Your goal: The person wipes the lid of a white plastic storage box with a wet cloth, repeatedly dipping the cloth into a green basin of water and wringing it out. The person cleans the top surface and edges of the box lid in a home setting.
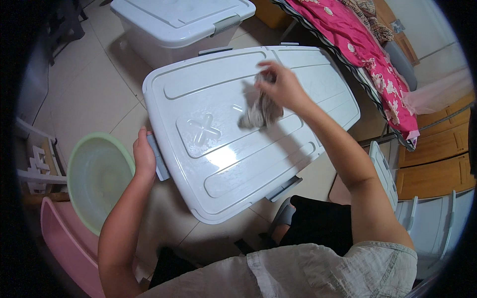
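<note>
A large white plastic storage box lid [238, 149] lies before me, with wet patches around its raised cross mark. My right hand [279, 85] grips a bunched grey-brown cloth [261, 111] over the upper middle of the lid; the cloth hangs down towards the surface. At the lid's left end, my left hand [144, 154] is against a grey side latch [158, 158], its thumb up near the rim. Another grey latch [284, 189] sticks out at the near edge. What the left fingers do under the latch is hidden.
A second lidded storage box [179, 22] stands behind. A green basin [100, 178] and a pink tub [63, 238] are at the left. A bed with a pink cover [357, 48] stands at the upper right, near wooden cabinet doors [432, 178].
</note>
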A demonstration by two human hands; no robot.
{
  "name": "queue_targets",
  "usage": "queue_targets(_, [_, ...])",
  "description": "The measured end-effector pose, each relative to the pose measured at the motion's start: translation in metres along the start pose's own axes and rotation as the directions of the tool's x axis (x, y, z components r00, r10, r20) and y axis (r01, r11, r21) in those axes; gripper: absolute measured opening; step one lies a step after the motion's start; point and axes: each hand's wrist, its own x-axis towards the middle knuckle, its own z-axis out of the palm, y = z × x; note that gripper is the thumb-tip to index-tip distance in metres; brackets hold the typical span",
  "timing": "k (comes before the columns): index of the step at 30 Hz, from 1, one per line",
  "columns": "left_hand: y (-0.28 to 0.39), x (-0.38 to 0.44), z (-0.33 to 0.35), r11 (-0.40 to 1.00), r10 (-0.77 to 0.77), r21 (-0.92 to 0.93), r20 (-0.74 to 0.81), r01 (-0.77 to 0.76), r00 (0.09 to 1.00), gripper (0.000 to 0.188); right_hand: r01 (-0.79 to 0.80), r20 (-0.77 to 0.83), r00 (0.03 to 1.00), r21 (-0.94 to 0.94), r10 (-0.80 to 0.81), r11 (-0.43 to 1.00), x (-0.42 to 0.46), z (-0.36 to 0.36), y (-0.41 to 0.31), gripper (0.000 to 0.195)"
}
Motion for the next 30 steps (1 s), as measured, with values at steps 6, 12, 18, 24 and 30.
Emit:
queue_targets(6, [-0.010, 0.011, -0.005, 1.000, -0.005, 0.029, -0.003, 0.005, 1.000, 0.050, -0.033, -0.260, 0.965, -0.275, -0.042, 0.961, 0.077, -0.004, 0.042, 0.036])
queue_targets(12, [0.004, -0.004, -0.001, 1.000, -0.011, 0.029, -0.024, 0.011, 1.000, 0.050, -0.069, -0.168, 0.985, -0.584, -0.037, 0.809, 0.089, 0.032, 0.056, 0.024])
queue_targets(18, [-0.001, -0.004, -0.001, 0.999, -0.030, -0.038, -0.016, 0.029, 0.999, 0.049, -0.032, -0.164, 0.983, -0.609, -0.087, 0.793, 0.095, 0.044, 0.034, 0.015])
queue_targets(24, [0.012, -0.011, 0.008, 1.000, -0.027, 0.012, -0.046, 0.027, 0.999, 0.048, 0.314, -0.038, 0.923, -0.500, -0.382, 0.807, 0.087, 0.142, -0.039, 0.013])
queue_targets(30, [0.010, -0.007, 0.000, 1.000, -0.014, 0.022, -0.025, 0.015, 1.000, 0.049, 0.531, -0.024, 0.837, -0.211, -0.547, 0.821, 0.080, 0.150, -0.070, 0.023])
